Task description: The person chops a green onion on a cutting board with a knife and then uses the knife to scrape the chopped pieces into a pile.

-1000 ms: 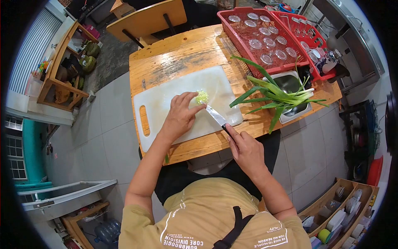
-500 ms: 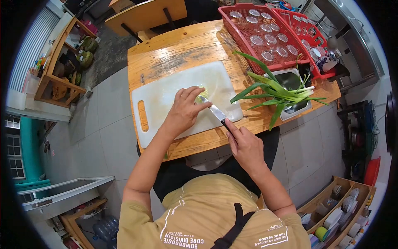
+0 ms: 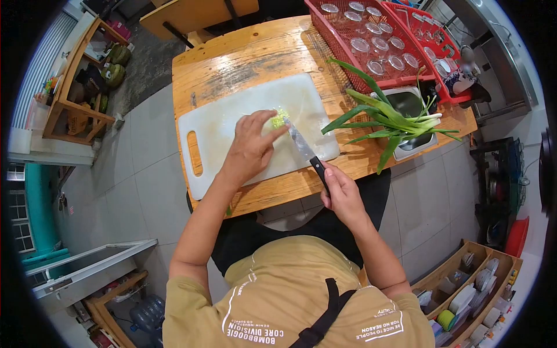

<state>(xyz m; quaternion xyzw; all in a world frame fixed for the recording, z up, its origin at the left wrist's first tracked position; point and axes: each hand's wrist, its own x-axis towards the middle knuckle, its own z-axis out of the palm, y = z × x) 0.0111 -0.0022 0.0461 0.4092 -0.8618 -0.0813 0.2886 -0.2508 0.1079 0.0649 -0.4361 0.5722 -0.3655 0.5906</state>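
Note:
A white cutting board (image 3: 232, 133) lies on the wooden table, with a small heap of chopped green pieces (image 3: 279, 119) near its middle. My right hand (image 3: 342, 191) is wrapped round the black handle of a knife (image 3: 300, 143), whose tip touches the board beside the heap. Just left of the heap, my left hand (image 3: 250, 145) hovers over the board, its fingers apart and nothing visible in them. To the right, long green onions (image 3: 389, 119) lie across a metal container (image 3: 406, 103), their white ends pointing right.
A red basket (image 3: 371, 83) of upturned glasses stands at the table's back right, and a second red basket (image 3: 444, 64) beside it. A wooden chair (image 3: 180, 17) is beyond the table. Another person is partly visible at the far right.
My left hand has drawn back slightly from the heap and its fingers have spread. The knife has turned so more of its handle shows, and my right hand has shifted a little lower.

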